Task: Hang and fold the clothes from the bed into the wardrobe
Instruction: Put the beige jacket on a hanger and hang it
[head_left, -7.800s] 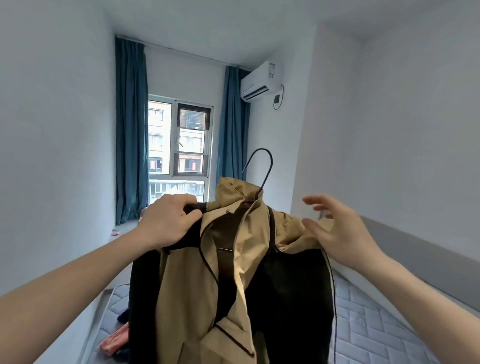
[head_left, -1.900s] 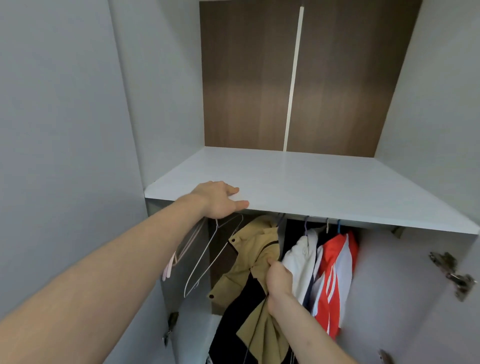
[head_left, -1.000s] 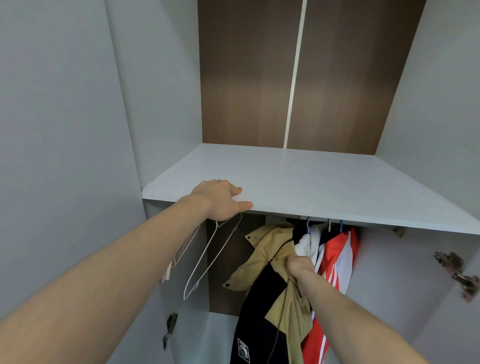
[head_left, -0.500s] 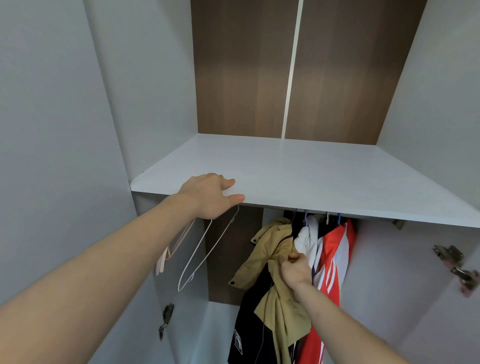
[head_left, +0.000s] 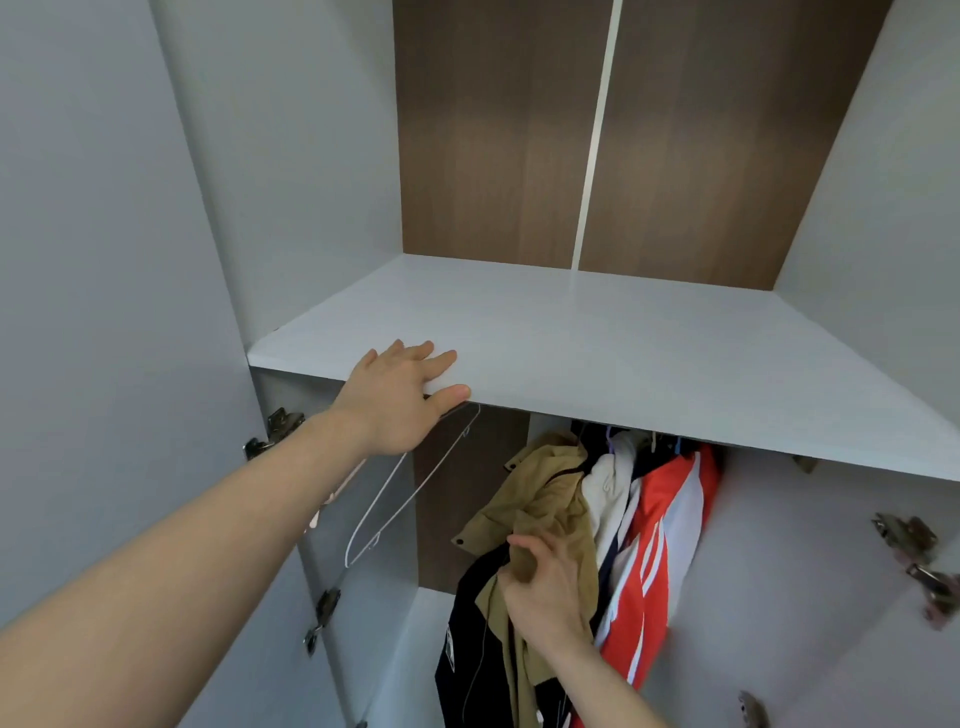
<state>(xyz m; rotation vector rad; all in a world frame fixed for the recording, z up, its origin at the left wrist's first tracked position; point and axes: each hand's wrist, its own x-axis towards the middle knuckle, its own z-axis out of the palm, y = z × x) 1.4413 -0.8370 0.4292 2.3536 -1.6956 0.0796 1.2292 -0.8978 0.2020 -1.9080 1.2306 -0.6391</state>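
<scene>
My left hand (head_left: 400, 400) rests flat on the white wardrobe shelf's (head_left: 623, 353) front edge; my right hand (head_left: 540, 582), fingers loosely curled, touches the tan-and-black jacket (head_left: 540, 499), already hung beneath beside a red-and-white jacket (head_left: 660, 540). Remaining bed clothes are out of view.

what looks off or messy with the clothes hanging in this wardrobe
The tan and black jacket hangs askew: its collar flops left and the fabric is bunched where the right hand touches it. The white hanger beside it tilts diagonally. Nothing looks damaged.
</scene>
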